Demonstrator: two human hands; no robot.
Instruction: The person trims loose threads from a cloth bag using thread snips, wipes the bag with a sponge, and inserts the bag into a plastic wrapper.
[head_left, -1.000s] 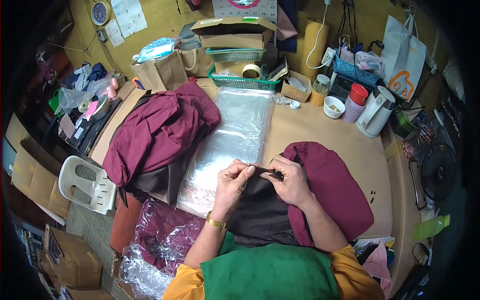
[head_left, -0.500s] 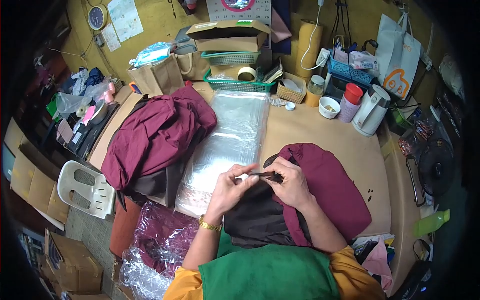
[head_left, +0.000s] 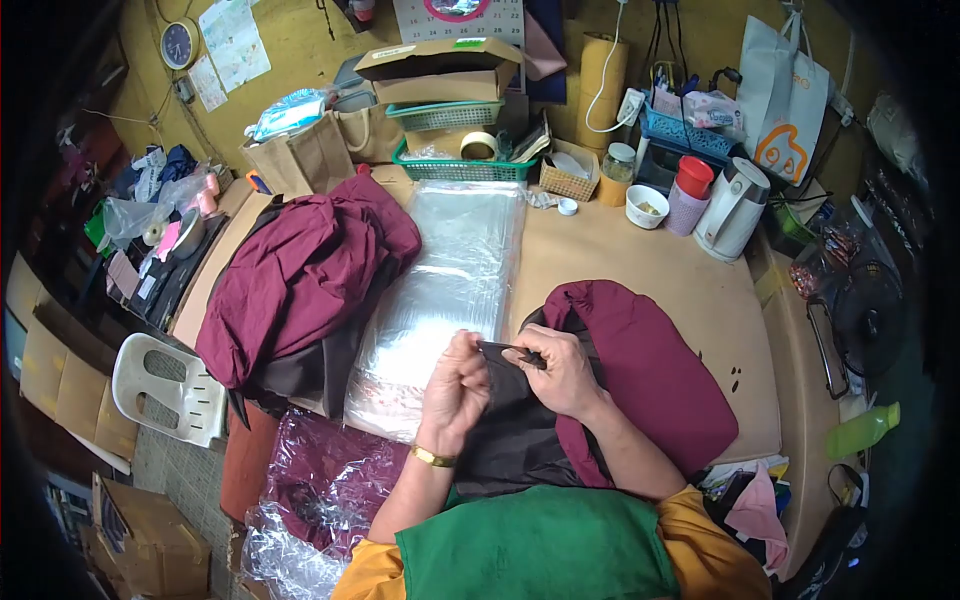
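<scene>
My left hand (head_left: 458,390) is closed on one end of a short dark strip (head_left: 497,350). The strip's other end is pinched in my right hand (head_left: 558,372). Both hands are over a maroon and black garment (head_left: 665,375) at the front of the table, its black part (head_left: 515,430) below them. Whether the strip is joined to the garment cannot be made out. Left of the hands lies a stack of clear plastic bags (head_left: 440,270). A crumpled maroon and black garment (head_left: 305,260) rests beyond it.
A plastic-wrapped maroon bundle (head_left: 335,480) is at the front left, near a white chair (head_left: 170,390). Along the back stand green baskets (head_left: 465,172), a white bowl (head_left: 646,207), a red-lidded cup (head_left: 690,195) and a kettle (head_left: 733,210). Small dark bits lie at the right.
My left hand has turned and its fingers have folded in around the strip's end. The dark strip now shows stretched between the hands. The whole view has shifted slightly.
</scene>
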